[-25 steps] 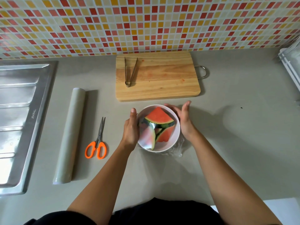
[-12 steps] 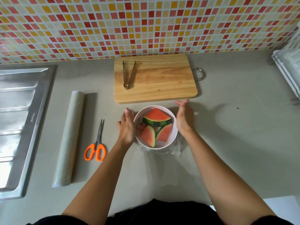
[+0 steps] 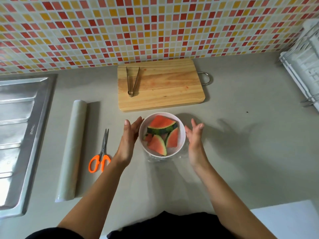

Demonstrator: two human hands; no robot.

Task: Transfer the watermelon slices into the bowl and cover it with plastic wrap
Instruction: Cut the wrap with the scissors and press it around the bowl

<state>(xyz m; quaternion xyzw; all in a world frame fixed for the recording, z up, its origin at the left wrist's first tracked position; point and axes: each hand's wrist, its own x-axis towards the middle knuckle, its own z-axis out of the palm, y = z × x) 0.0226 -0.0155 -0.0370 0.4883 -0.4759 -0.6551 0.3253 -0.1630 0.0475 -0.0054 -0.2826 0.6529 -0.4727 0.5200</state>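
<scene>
stamped lettering on sink (image 3: 25, 135), too blurred to read. watermelon slices (image 3: 161, 135) in bowl (image 3: 181, 147) on counter (image 3: 241, 161), near cutting board (image 3: 162, 85). plastic wrap (image 3: 182, 155) hard to make out, bunched under rim. left hand (image 3: 128, 140) and right hand (image 3: 195, 140) spread wide, gripping nothing, flanking bowl.

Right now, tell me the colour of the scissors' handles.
Bright orange; the scissors show best in the head view.

White bowl (image 3: 182, 135) holds watermelon slices (image 3: 161, 136) (rinds showing); clear plastic wrap (image 3: 163, 158) bunches around its base.
</scene>
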